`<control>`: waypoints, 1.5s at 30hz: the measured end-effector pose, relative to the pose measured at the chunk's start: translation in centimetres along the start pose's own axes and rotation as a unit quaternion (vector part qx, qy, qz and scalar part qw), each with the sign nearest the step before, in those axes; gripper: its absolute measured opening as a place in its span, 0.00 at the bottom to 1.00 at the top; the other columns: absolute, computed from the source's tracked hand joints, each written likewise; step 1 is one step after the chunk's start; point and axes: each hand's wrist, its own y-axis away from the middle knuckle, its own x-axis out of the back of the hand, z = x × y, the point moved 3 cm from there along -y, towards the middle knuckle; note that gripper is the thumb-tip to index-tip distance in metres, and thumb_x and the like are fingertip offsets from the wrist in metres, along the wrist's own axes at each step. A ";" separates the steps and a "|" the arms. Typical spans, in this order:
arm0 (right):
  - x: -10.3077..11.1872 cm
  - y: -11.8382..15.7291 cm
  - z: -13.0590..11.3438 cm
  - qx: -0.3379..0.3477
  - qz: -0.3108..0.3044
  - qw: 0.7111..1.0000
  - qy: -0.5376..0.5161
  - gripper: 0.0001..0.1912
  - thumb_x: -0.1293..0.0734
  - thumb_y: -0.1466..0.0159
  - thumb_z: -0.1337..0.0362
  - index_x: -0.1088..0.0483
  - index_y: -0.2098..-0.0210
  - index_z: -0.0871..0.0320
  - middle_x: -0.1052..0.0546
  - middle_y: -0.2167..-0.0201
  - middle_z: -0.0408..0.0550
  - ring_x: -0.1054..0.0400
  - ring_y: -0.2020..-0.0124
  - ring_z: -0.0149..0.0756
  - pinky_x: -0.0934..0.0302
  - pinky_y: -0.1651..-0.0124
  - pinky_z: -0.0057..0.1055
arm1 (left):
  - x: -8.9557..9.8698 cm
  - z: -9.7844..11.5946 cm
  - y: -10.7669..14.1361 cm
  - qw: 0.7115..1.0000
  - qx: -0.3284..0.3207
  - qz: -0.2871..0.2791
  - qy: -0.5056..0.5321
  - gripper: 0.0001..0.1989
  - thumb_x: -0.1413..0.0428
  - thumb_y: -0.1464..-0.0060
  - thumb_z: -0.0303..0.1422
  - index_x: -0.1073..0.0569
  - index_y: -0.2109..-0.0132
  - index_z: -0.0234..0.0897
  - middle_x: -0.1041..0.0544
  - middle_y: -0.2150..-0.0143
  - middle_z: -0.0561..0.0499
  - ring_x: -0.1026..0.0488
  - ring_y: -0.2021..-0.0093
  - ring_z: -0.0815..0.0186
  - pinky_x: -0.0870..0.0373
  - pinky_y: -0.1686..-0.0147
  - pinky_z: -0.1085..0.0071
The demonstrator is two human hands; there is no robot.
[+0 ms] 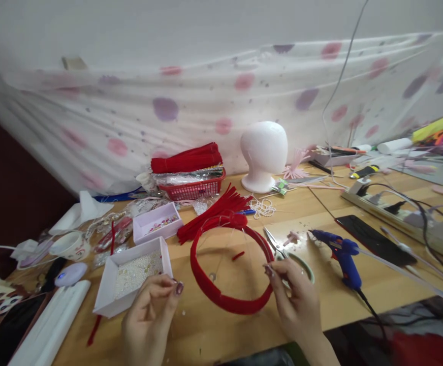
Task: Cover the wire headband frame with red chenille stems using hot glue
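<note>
In the head view, a red hoop [214, 290] is seen on the desk [198, 338], between the two hands and just in front of the red strips [202, 219]. By the right hand [297, 300], thumb and forefinger are drawn together at the hoop's right edge; whether the hoop itself or something finer is grasped there cannot be told. The left hand [149, 315] is held apart from the hoop, beside the box [109, 306] of pale beads [137, 272]; its thumb and forefinger are set close together, but whether anything is pinched cannot be made out. From this, the step in hand may be judged to be fine fingertip work at the hoop's right side. For the next move, a steady hoop and a light, precise pinch seem to be called for, with the scissors [278, 244] behind the right hand kept clear of. The glue gun [338, 251] is left lying to the right, touched by neither hand, and a short red offcut [238, 256] is framed inside the hoop.
</note>
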 end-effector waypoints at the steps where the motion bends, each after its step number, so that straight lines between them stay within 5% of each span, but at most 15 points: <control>1: 0.2 0.1 0.2 -0.014 0.010 1.000 0.007 0.07 0.35 0.31 0.67 0.27 0.65 0.55 0.30 0.76 0.41 0.35 0.75 0.31 0.40 0.71 0.27 | -0.3 -0.1 0.0 1.000 0.004 -0.011 -0.017 0.20 0.34 0.49 0.49 0.25 0.77 0.39 0.20 0.70 0.51 0.22 0.70 0.64 0.24 0.67 0.73; 5: 0.9 0.7 0.9 -0.069 0.053 0.996 0.028 0.04 0.34 0.30 0.64 0.26 0.61 0.55 0.25 0.71 0.45 0.32 0.72 0.33 0.38 0.70 0.28 | -3.2 -0.1 -0.4 0.976 -0.018 -0.175 -0.125 0.26 0.49 0.34 0.44 0.28 0.80 0.40 0.22 0.76 0.50 0.24 0.76 0.63 0.25 0.73 0.69; 8: 1.4 0.9 1.0 -0.127 0.106 0.986 0.005 0.08 0.32 0.31 0.58 0.25 0.62 0.56 0.24 0.69 0.47 0.31 0.72 0.34 0.36 0.70 0.29 | -6.7 0.4 -0.4 0.936 -0.091 -0.273 -0.203 0.14 0.51 0.36 0.30 0.20 0.56 0.39 0.16 0.58 0.43 0.18 0.59 0.55 0.20 0.59 0.60; 10: 1.6 0.9 1.0 -0.175 0.148 0.973 -0.030 0.12 0.30 0.33 0.54 0.25 0.63 0.57 0.23 0.69 0.48 0.30 0.72 0.35 0.35 0.70 0.30 | -9.4 0.8 0.1 0.913 -0.128 -0.324 -0.210 0.17 0.47 0.40 0.24 0.21 0.48 0.42 0.18 0.46 0.44 0.22 0.44 0.54 0.24 0.44 0.56; 11: 1.7 0.9 0.9 -0.195 0.164 0.966 -0.047 0.14 0.29 0.34 0.52 0.24 0.63 0.57 0.22 0.69 0.48 0.30 0.72 0.35 0.35 0.70 0.29 | -10.8 1.0 0.7 0.873 -0.185 -0.377 -0.247 0.21 0.47 0.40 0.23 0.23 0.44 0.42 0.21 0.40 0.43 0.26 0.38 0.53 0.28 0.40 0.53; 13: 2.0 0.7 0.8 -0.219 0.196 0.953 -0.071 0.17 0.28 0.37 0.49 0.24 0.65 0.58 0.23 0.72 0.47 0.30 0.74 0.34 0.36 0.73 0.28 | -13.1 1.1 1.6 0.819 -0.238 -0.431 -0.296 0.25 0.46 0.39 0.22 0.27 0.37 0.44 0.25 0.35 0.44 0.31 0.33 0.53 0.34 0.34 0.51; 16: 3.0 0.6 1.0 -0.222 0.249 0.940 -0.072 0.18 0.26 0.39 0.48 0.24 0.67 0.59 0.24 0.74 0.44 0.33 0.75 0.31 0.40 0.73 0.27 | -14.9 0.5 2.3 0.801 -0.232 -0.435 -0.339 0.25 0.45 0.38 0.24 0.31 0.34 0.39 0.28 0.32 0.42 0.33 0.32 0.52 0.35 0.32 0.51; 19: 4.0 0.7 1.5 -0.226 0.284 0.930 -0.065 0.18 0.24 0.41 0.49 0.23 0.67 0.59 0.24 0.73 0.42 0.38 0.76 0.28 0.45 0.72 0.27 | -14.1 -0.9 2.1 0.798 -0.202 -0.409 -0.395 0.23 0.44 0.37 0.27 0.29 0.36 0.30 0.29 0.32 0.36 0.31 0.33 0.48 0.31 0.35 0.52; 26: 4.5 -0.2 1.5 -0.225 0.353 0.900 -0.126 0.17 0.20 0.47 0.54 0.23 0.67 0.60 0.23 0.74 0.41 0.37 0.79 0.26 0.45 0.75 0.27 | -7.5 -2.5 -0.4 0.784 -0.119 -0.292 -0.535 0.20 0.52 0.34 0.25 0.30 0.42 0.10 0.34 0.35 0.13 0.32 0.35 0.33 0.31 0.40 0.40; 28: 4.3 -0.7 1.3 -0.224 0.360 0.894 -0.143 0.17 0.19 0.49 0.55 0.22 0.69 0.60 0.22 0.75 0.41 0.36 0.79 0.25 0.45 0.76 0.26 | -8.6 -1.8 -0.7 0.776 -0.143 -0.317 -0.526 0.20 0.55 0.32 0.24 0.29 0.40 0.14 0.34 0.33 0.18 0.34 0.32 0.38 0.33 0.36 0.43; 32: 3.9 -1.3 1.1 -0.228 0.367 0.883 -0.182 0.15 0.19 0.51 0.58 0.22 0.70 0.60 0.21 0.74 0.41 0.36 0.79 0.24 0.46 0.77 0.24 | -14.1 -0.3 -0.1 0.751 -0.229 -0.423 -0.452 0.26 0.49 0.31 0.37 0.36 0.31 0.32 0.38 0.26 0.41 0.40 0.27 0.56 0.39 0.30 0.60; 36: 4.0 -1.2 0.9 -0.228 0.361 0.889 -0.168 0.13 0.20 0.49 0.59 0.21 0.70 0.60 0.22 0.74 0.41 0.37 0.78 0.24 0.46 0.77 0.24 | -15.8 -0.5 0.3 0.749 -0.225 -0.428 -0.454 0.32 0.47 0.33 0.46 0.37 0.30 0.32 0.38 0.27 0.41 0.38 0.28 0.51 0.40 0.30 0.52; 41: 3.9 -1.2 1.1 -0.229 0.355 0.889 -0.174 0.13 0.19 0.50 0.59 0.21 0.69 0.59 0.22 0.73 0.41 0.37 0.78 0.25 0.47 0.78 0.24 | -10.6 -2.4 0.2 0.763 -0.151 -0.348 -0.523 0.27 0.47 0.33 0.38 0.31 0.35 0.22 0.34 0.31 0.25 0.33 0.33 0.37 0.35 0.36 0.40; 45: 3.3 -1.0 1.5 -0.222 0.315 0.912 -0.143 0.13 0.21 0.46 0.57 0.21 0.68 0.59 0.22 0.72 0.42 0.35 0.75 0.27 0.45 0.75 0.26 | -7.0 -2.6 0.1 0.772 -0.141 -0.350 -0.511 0.25 0.57 0.37 0.18 0.30 0.35 0.26 0.30 0.32 0.34 0.32 0.32 0.49 0.36 0.33 0.49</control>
